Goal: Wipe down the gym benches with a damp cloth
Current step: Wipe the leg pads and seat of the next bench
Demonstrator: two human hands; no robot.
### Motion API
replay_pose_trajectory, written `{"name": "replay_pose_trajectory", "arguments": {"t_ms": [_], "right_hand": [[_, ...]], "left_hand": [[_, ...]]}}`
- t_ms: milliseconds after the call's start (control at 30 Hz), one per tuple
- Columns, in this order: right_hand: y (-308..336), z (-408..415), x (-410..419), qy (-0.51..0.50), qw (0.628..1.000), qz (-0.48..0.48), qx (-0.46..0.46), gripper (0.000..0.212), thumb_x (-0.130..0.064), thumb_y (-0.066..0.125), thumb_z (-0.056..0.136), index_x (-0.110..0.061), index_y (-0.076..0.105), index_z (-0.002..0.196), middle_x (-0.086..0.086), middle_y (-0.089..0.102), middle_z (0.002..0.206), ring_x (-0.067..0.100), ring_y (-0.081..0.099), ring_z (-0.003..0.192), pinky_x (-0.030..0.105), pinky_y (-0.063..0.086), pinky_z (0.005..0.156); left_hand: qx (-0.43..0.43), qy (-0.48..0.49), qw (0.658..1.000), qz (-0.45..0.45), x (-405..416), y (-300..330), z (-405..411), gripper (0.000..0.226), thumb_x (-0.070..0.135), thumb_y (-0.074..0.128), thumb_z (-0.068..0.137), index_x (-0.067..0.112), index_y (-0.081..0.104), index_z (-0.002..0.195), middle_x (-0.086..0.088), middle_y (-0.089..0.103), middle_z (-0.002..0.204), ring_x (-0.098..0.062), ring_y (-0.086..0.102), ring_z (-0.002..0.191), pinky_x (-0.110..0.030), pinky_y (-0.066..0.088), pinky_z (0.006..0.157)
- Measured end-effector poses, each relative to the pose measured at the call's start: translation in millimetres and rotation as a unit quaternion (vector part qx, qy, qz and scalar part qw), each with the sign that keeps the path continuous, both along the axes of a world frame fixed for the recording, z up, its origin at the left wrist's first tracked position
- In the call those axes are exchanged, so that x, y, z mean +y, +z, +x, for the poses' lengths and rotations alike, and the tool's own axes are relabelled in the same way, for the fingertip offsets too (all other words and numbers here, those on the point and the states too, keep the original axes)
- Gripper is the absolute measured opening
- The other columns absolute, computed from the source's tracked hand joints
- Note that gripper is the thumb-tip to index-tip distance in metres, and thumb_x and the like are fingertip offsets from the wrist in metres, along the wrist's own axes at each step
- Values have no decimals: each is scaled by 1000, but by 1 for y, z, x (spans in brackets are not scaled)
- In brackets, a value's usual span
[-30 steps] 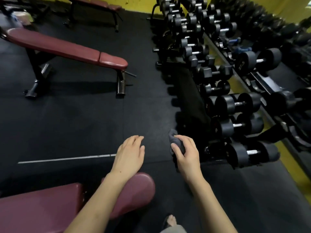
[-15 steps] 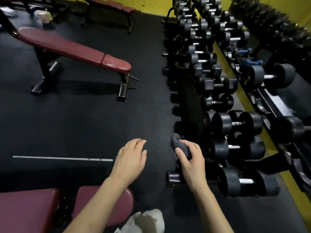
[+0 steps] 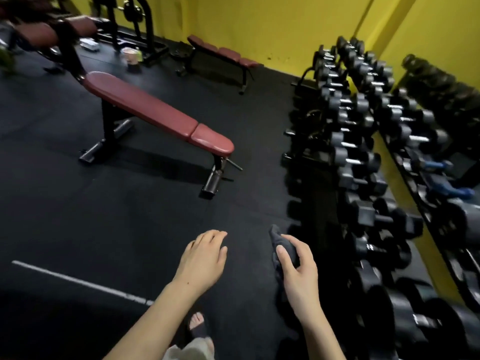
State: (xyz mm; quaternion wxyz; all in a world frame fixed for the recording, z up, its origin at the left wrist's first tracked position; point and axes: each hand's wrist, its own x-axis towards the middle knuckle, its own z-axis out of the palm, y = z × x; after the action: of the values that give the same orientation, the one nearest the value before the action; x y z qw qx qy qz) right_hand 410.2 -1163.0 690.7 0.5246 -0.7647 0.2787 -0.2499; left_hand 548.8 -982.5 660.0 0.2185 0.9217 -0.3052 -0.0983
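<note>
With right hand [image 3: 298, 271] grip clamped on bunched cloth [image 3: 281, 245], left hand [image 3: 202, 258] fingers apart, empty; maroon bench [image 3: 161, 118] mid-frame likely next to wipe.

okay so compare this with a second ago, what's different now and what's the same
The maroon bench that lay under the left arm has dropped out of view below; only black floor lies beneath the hands now. The view has lifted, so the next maroon bench sits nearer the middle, and a far bench by the yellow wall shows fully. Unchanged: the right hand grips the dark cloth, the left hand is open and empty.
</note>
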Motion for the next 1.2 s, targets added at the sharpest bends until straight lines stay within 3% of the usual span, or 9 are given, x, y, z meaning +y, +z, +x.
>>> {"name": "replay_pose_trajectory", "arguments": {"t_ms": [300,667,833,1000,1200], "right_hand": [[27,272,-53,90,996,12,-11,27,-14,68,100,-36,70,115,-15,66,118,4,62,116,20,47,100],[16,554,-75,231,972,31,7,23,-24,71,99,-39,68,117,-21,67,121,1,61,118,29,49,101],[16,693,-90,305,951,43,19,18,-24,70,99,-36,70,113,-17,70,118,4,64,113,42,54,101],[26,804,-89,358,933,40,14,19,-25,69,100,-35,70,116,-15,69,119,1,63,114,39,53,103],[23,914,-59,407,913,39,19,17,-26,67,101,-35,70,116,-13,69,120,7,64,115,46,53,103]], "left_hand": [[-10,78,997,6,-43,45,225,47,37,35,108,27,36,155,11,40,156,-10,37,143,-36,34,118],[-26,190,982,3,-56,42,435,48,39,33,108,29,36,154,12,38,157,-8,32,146,-33,32,119],[-15,261,965,18,-60,50,538,46,38,35,109,29,37,154,13,39,156,-8,36,144,-31,32,117],[-15,325,945,14,-57,59,618,45,38,36,108,29,39,153,12,43,154,-9,40,142,-30,35,116],[3,378,926,11,-25,59,703,45,39,35,109,29,40,152,11,45,152,-10,44,138,-30,39,114]]}}
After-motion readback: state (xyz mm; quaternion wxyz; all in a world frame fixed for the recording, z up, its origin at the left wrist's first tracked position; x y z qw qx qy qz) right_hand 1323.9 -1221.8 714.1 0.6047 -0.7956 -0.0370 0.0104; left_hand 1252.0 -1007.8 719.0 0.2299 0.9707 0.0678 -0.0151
